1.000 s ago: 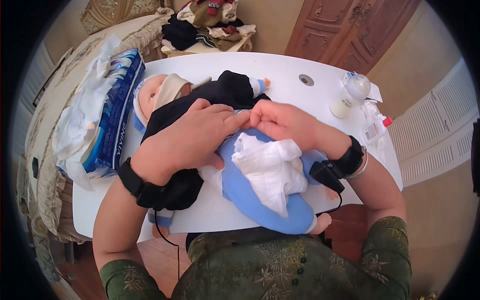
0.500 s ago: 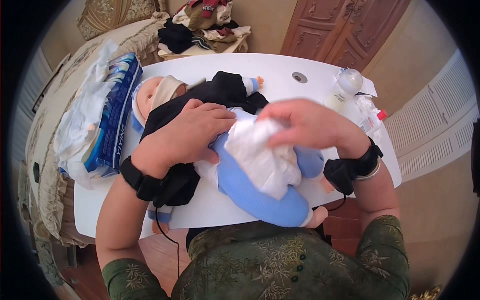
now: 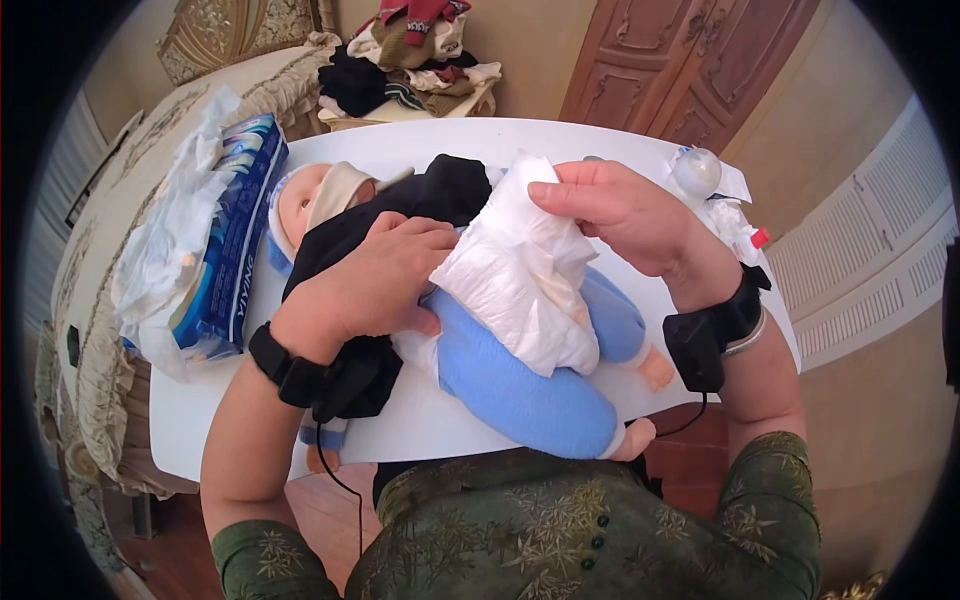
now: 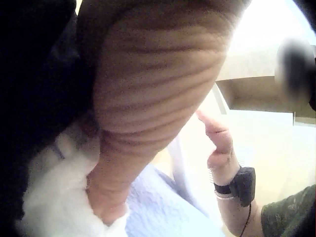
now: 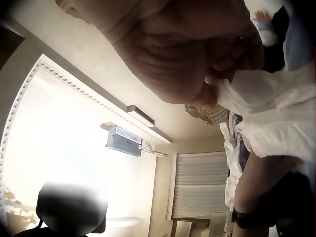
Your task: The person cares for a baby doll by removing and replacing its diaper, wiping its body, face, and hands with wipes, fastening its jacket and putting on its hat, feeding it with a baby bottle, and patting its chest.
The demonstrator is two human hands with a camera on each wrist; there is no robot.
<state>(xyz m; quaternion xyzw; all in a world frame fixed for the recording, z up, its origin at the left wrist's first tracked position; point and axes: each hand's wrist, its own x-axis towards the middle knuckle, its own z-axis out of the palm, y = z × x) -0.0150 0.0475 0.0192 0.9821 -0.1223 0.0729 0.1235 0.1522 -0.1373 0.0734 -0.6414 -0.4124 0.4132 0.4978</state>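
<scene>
A baby doll (image 3: 530, 410) in light blue trousers lies on its back on the white table, a black garment (image 3: 455, 185) spread over its upper body. My right hand (image 3: 630, 215) pinches the upper edge of a white diaper (image 3: 520, 260) between thumb and fingers and holds it raised over the doll's legs. In the right wrist view, the diaper (image 5: 276, 113) hangs from those fingers. My left hand (image 3: 385, 270) rests across the doll's waist. Its thumb lies along the near side, beside white padding (image 4: 64, 197) seen in the left wrist view.
At the left stands a blue diaper pack (image 3: 245, 230) with loose white diapers (image 3: 170, 240) on top. A baby bottle (image 3: 693, 175) and a red-capped container (image 3: 757, 240) stand at the right. A clothes pile (image 3: 410, 60) lies beyond the table (image 3: 390, 440).
My right hand moved from beside the left hand at the doll's waist, took hold of the diaper and lifted its upper edge. My left hand stays at the waist.
</scene>
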